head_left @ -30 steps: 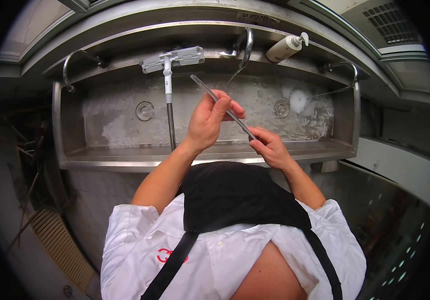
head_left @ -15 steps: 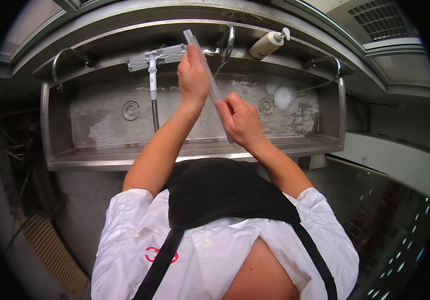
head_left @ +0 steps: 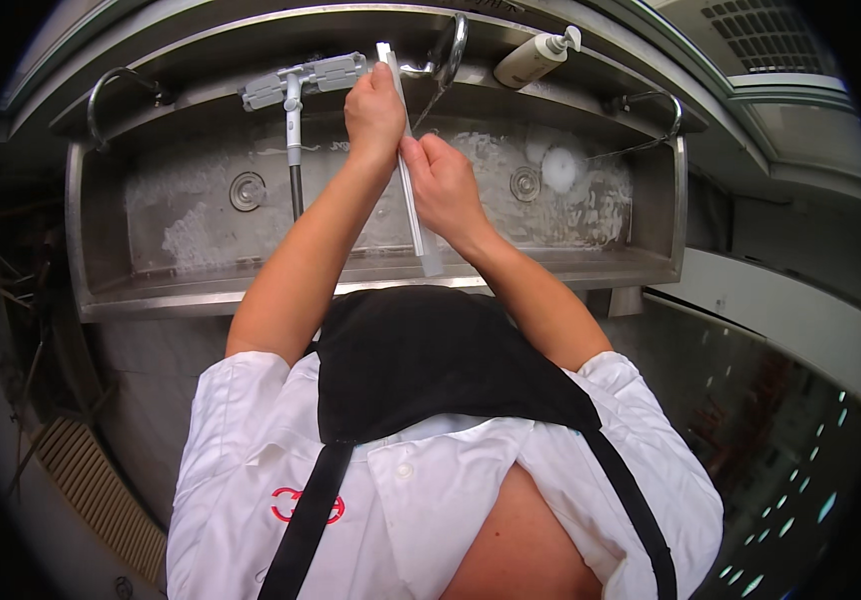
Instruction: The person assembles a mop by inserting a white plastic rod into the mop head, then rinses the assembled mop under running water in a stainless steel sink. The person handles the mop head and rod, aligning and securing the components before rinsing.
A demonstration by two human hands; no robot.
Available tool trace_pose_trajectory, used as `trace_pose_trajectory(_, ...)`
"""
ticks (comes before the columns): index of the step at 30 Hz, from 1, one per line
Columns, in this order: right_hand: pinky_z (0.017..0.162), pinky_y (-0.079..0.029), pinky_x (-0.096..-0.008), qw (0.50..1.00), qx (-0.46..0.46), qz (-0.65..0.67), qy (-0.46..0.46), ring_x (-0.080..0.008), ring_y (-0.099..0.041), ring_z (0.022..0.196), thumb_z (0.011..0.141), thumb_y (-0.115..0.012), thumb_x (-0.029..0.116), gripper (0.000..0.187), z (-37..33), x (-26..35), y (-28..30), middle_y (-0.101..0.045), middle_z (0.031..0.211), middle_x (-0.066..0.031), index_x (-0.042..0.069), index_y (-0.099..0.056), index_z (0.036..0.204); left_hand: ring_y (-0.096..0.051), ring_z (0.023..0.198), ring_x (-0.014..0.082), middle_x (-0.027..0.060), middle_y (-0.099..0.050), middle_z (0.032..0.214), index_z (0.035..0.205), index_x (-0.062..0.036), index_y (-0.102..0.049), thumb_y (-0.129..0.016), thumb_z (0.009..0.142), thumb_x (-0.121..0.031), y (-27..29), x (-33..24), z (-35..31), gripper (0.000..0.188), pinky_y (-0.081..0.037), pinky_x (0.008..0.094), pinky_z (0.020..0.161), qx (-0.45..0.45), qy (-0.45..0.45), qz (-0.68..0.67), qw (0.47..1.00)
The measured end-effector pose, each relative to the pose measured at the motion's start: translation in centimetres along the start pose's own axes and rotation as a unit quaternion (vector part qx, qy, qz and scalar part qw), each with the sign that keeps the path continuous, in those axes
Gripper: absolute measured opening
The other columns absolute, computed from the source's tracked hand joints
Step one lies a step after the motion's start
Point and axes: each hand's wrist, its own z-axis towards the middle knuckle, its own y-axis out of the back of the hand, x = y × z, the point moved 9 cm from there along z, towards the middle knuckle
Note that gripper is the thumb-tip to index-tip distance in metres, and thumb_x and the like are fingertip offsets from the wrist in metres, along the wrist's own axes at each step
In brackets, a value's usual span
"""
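Over the steel sink (head_left: 186,175), your left and right hands (head_left: 374,115) (head_left: 443,190) hold the pale strip (head_left: 412,210), fingers wrapped round it. Upper end: near the middle faucet (head_left: 458,45). Lower end: near the front rim (head_left: 161,303). Wide basin stretch separates your right hand from the right wall (head_left: 658,205).

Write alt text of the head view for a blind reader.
A bare left hand and right hand hold a long, pale strip over a wide metal sink, the left hand nearer the strip's far end. To the left is a flat-headed tool; a pale pump bottle is at the back, right of center.
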Motion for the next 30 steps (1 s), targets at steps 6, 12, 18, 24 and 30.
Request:
trace_pose_trajectory(6, 0.054, -0.039, -0.0456, 1.0, -0.018, 0.012, -0.012, -0.0374, -0.049, 0.055, 0.101, -0.055, 0.025, 0.04, 0.2, -0.5, -0.5, -0.054, 0.064, -0.0235, -0.001, -0.052, 0.071, -0.058, 0.077, 0.0203, 0.0112, -0.067, 0.084, 0.102, 0.0027, -0.068, -0.047, 0.102, -0.043, 0.3, 0.4, -0.2, 0.05, -0.048, 0.0378, 0.075, 0.003, 0.023, -0.002, 1.0)
trace_pose_trajectory(12, 0.056, -0.04, -0.0467, 0.999, -0.025, 0.018, -0.016, -0.0397, -0.052, 0.058, 0.101, -0.054, 0.025, 0.041, 0.2, -1.1, -0.8, -0.055, 0.066, -0.0243, -0.002, -0.052, 0.071, -0.055, 0.074, 0.0171, 0.0076, -0.063, 0.079, 0.099, 0.0026, -0.067, -0.045, 0.103, -0.042, 0.0, 1.9, 0.3, 0.05, -0.046, 0.0362, 0.072, 0.012, 0.022, 0.021, 0.999)
trace_pose_trajectory(18, 0.058, -0.042, -0.0478, 1.0, -0.014, 0.003, -0.006, -0.04, -0.058, 0.062, 0.101, -0.055, 0.025, 0.034, 0.3, -0.5, -0.2, -0.058, 0.067, -0.0231, -0.001, -0.054, 0.079, -0.052, 0.071, 0.0153, 0.004, -0.061, 0.078, 0.094, -0.0006, -0.064, -0.043, 0.105, -0.044, 0.2, -1.5, -0.7, 0.049, -0.045, 0.0341, 0.068, 0.01, -0.005, -0.04, 0.999)
trace_pose_trajectory(24, 0.068, -0.049, -0.0456, 0.997, -0.066, 0.01, 0.048, -0.0365, -0.065, 0.074, 0.098, -0.057, 0.022, 0.022, 2.2, 2.7, 1.7, -0.066, 0.079, -0.0177, 0.001, -0.054, 0.099, -0.048, 0.069, 0.0178, 0.0099, -0.058, 0.072, 0.088, 0.0008, -0.059, -0.039, 0.106, -0.042, 0.3, -3.5, -0.6, 0.051, -0.044, 0.0387, 0.068, 0.037, -0.065, -0.122, 0.99)
trace_pose_trajectory(30, 0.071, -0.051, -0.0425, 0.988, -0.137, 0.03, 0.066, -0.0336, -0.067, 0.076, 0.095, -0.061, 0.021, 0.021, 5.7, 3.3, 3.8, -0.067, 0.081, -0.0167, 0.0, -0.058, 0.097, -0.059, 0.081, 0.0117, 0.0045, -0.067, 0.087, 0.1, -0.0009, -0.065, -0.039, 0.109, -0.035, -1.1, -5.1, -4.0, 0.043, -0.049, 0.0299, 0.075, 0.125, -0.152, -0.09, 0.976)
